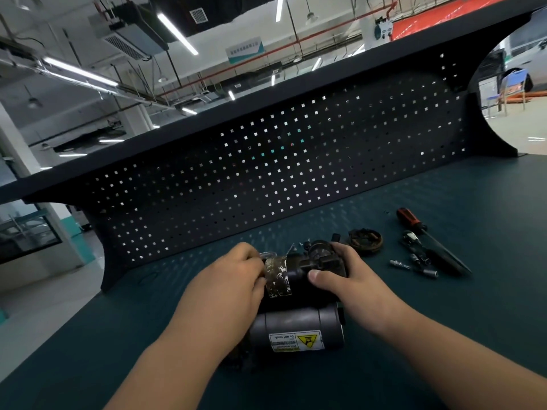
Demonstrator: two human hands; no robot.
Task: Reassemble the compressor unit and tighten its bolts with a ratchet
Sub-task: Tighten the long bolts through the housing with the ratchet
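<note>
Compressor unit (299, 324) between left hand (233, 281) and right hand (350, 281), each grip snug around its ends.

We are gripping the compressor unit (299, 329) on the green bench (458, 335) with both hands. Our left hand (228, 279) is clasping its taped end at nine o'clock, and our right hand (352, 279) is curling over its dark head at three. A rusty ring (365, 240), a screwdriver (413, 221) and loose sockets (429, 272) are lying toward two o'clock.
</note>
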